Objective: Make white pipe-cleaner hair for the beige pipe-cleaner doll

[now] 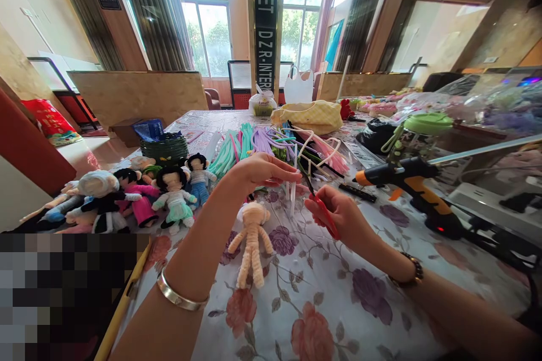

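Note:
Between the fingertips of my left hand (271, 170) is a white pipe cleaner (293, 194), its ends hanging down. My right hand (332, 208) grips the red handles of a pair of scissors (325, 215), whose dark blades point up and left to the strip beside my left fingertips. Whether the blades touch it I cannot tell. Below my left hand a bare cream doll (253, 242) made of fuzzy stems lies on the flowered tablecloth. Behind the hands spreads a heap of colored pipe cleaners (271, 141) in mint, lilac, pink and black.
Several finished dolls (173, 194) sit at the left by a dark green basket (164, 148). A glue gun (412, 189) stands on the right, near a green-lidded jar (423, 130). A yellow checked pouch (311, 115) and a plastic bag (262, 102) lie farther back.

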